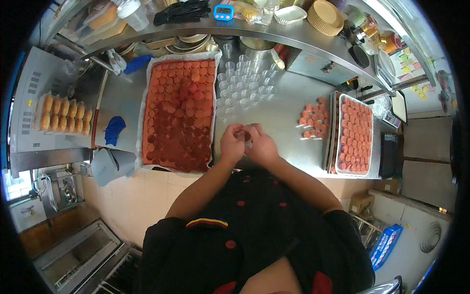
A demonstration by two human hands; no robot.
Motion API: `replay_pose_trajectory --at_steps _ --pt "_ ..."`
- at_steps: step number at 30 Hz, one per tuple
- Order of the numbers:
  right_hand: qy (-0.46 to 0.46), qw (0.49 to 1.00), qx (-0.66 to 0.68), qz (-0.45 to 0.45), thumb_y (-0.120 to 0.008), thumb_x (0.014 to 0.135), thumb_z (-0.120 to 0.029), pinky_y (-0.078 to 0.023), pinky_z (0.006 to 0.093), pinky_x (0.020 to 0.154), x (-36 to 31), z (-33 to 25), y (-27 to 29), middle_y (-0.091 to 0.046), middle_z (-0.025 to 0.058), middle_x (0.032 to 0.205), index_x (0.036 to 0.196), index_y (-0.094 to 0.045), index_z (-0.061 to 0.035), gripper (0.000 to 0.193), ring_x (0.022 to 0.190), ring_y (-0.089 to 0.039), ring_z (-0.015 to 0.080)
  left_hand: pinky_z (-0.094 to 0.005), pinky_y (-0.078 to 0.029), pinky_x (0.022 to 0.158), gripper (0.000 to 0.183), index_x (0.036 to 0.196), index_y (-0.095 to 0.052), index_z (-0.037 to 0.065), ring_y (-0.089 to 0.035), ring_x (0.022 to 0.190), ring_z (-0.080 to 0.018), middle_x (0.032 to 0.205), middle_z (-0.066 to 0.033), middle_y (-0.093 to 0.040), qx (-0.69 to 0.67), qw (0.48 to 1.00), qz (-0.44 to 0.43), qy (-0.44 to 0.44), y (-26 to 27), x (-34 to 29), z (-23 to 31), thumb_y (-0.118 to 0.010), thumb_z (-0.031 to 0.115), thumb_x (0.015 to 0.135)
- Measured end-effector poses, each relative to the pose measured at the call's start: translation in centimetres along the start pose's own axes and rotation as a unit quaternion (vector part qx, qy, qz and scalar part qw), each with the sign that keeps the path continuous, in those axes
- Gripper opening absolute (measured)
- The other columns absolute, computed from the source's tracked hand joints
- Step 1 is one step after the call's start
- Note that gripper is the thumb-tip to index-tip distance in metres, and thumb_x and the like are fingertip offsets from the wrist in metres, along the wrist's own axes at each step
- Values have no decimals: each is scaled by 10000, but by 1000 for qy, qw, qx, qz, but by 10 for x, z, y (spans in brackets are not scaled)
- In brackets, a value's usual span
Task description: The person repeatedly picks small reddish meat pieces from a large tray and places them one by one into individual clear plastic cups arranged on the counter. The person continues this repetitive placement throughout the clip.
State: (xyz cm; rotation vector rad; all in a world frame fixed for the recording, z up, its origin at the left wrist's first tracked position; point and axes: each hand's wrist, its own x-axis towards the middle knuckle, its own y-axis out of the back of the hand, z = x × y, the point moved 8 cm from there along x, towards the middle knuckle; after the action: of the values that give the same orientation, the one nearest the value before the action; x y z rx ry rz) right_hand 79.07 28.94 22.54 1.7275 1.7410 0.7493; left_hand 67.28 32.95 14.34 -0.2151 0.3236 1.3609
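In front of my chest, my left hand (pixel 233 144) and my right hand (pixel 261 146) meet with fingers closed around a small clear plastic cup (pixel 249 145). Something reddish-brown shows between the fingertips, seemingly a cake round, but the fingers cover most of it. To the left lies a paper-lined tray (pixel 144 110) bearing a red sheet cake (pixel 171 88) cut into many rounds, darker toward the near side. Just beyond my hands stand rows of empty clear cups (pixel 241 87). Off to the right, a loose group of cups with red cake (pixel 314 117) sits on the steel counter (pixel 286 98).
Stacked trays (pixel 341 169) at the right hold more red-filled cups. A blue cloth (pixel 115 130) and a grey bin (pixel 105 166) are at the left. An overhead shelf (pixel 196 27) carries a blue timer (pixel 223 12) and containers. A metal box (pixel 320 69) stands at the back.
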Motion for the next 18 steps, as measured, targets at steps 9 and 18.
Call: replay_pose_trajectory --at_steps 9,18 --pt "-83 996 -19 12 -728 844 -123 -592 446 897 -1 104 1 -614 104 1320 1335 -595 -190 513 1109 -684 323 -344 -526 986 540 1396 -547 33 -651 1173 -226 1345 -139 -637 70 992 -97 -26 -42 37 -55 -754 197 926" --pt "-202 952 -229 22 -792 864 -269 -460 512 1098 -2 273 44 -571 156 1399 1418 -530 -166 622 1314 -521 405 -410 -559 927 347 1219 -721 84 -716 1053 -311 1154 -135 -754 201 967 150 30 135 72 -62 -732 253 916"
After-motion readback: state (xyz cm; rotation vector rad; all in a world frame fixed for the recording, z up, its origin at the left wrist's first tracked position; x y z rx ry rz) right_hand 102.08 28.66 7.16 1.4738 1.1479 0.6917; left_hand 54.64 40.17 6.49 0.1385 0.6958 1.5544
